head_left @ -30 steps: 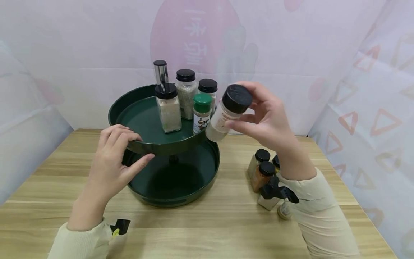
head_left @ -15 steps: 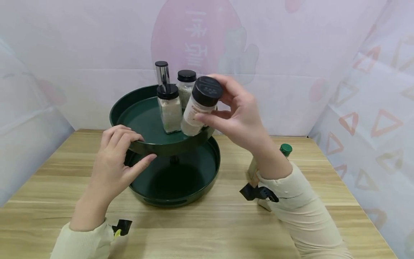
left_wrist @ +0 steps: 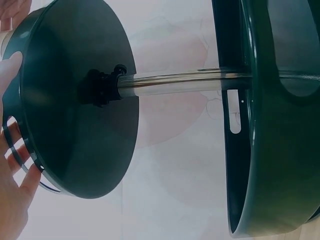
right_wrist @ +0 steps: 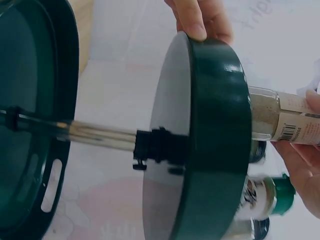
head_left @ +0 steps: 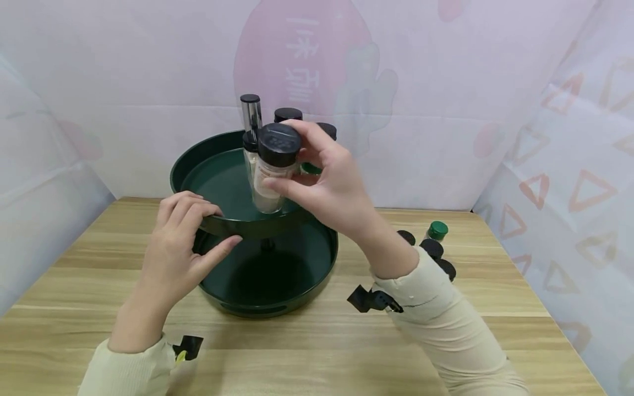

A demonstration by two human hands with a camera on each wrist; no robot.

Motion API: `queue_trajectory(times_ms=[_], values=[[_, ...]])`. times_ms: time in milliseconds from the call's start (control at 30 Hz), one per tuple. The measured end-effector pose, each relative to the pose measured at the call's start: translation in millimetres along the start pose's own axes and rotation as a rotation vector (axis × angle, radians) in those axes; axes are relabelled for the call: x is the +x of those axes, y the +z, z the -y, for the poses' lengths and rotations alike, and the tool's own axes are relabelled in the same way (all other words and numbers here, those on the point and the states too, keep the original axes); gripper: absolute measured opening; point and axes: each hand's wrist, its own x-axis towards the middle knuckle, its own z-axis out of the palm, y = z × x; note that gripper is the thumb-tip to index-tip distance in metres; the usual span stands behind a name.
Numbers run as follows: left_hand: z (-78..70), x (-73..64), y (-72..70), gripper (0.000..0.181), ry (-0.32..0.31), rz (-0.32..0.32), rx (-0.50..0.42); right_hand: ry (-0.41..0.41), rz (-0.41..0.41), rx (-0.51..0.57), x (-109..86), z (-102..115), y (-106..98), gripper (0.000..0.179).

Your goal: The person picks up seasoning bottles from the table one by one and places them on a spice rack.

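My left hand (head_left: 173,242) holds the rim of the upper tray (head_left: 213,179) of a dark green two-tier rack, fingers over the edge and thumb below it. Between the thumb and fingers of my right hand (head_left: 337,192) is a spice shaker (head_left: 269,201) with a black lid and pale contents. The shaker stands nearly upright over the tray's front, and in the right wrist view its base overlaps the tray rim. Behind it are a black-lidded square jar (head_left: 249,157), a steel-topped grinder (head_left: 251,113), another black-lidded jar (head_left: 288,114) and a green-capped bottle (right_wrist: 257,197), partly hidden by the hand.
Below, the lower tray (head_left: 267,305) rests on the wooden table (head_left: 277,357), joined to the upper one by a metal post (left_wrist: 175,82). Several jars stand to the right, partly behind my sleeve, including one with a green cap (head_left: 438,230). Printed cloth (head_left: 148,82) hangs behind.
My right hand has carried the shaker leftward, from the tray's right edge to its front, and turned it more upright. The left hand stays at the rim.
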Motion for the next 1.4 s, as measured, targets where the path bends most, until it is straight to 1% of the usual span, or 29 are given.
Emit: queue_trajectory(times_ms=[100,133,333,400,467,600,867,967,1200,1267,1333,1400], values=[[0.0,-0.1,-1.0,0.066,-0.002,0.020,0.017,0.010,0.016,-0.040,1.9,-3,8,0.065],[-0.1,-0.3,-1.0,0.066,-0.001,0.018,0.019,0.017,0.025,-0.044,2.4,-4,10,0.065],[-2.6,0.3,-0.1,0.066,0.000,-0.004,0.020,0.057,0.089,-0.012,5.9,-8,24,0.064],[-3.7,1.1,-0.3,0.067,0.001,0.004,0.027,0.066,0.097,-0.013,6.9,-9,27,0.063],[-5.0,1.9,-0.2,0.067,0.005,-0.002,0.021,0.076,0.098,-0.024,7.9,-10,29,0.063],[-7.3,3.6,-3.6,0.067,0.006,0.020,0.024,0.091,0.103,-0.036,10.0,-11,32,0.063],[-9.4,5.8,-3.9,0.066,0.010,0.001,0.014,0.129,0.109,-0.074,12.7,-9,34,0.065],[-8.6,5.0,-4.6,0.068,-0.001,0.018,0.022,0.144,0.126,-0.082,14.0,-8,35,0.066],[-6.5,3.2,-4.6,0.067,-0.001,0.002,0.006,0.160,0.162,-0.060,17.1,-9,39,0.066],[-5.9,3.1,-4.9,0.068,-0.002,0.017,0.020,0.161,0.173,-0.054,18.3,-10,40,0.066],[-5.3,3.3,-4.5,0.069,0.000,0.018,0.026,0.163,0.182,-0.050,19.1,-10,40,0.065],[-5.0,3.7,-3.5,0.068,0.004,0.003,0.017,0.166,0.190,-0.046,19.4,-11,41,0.065]])
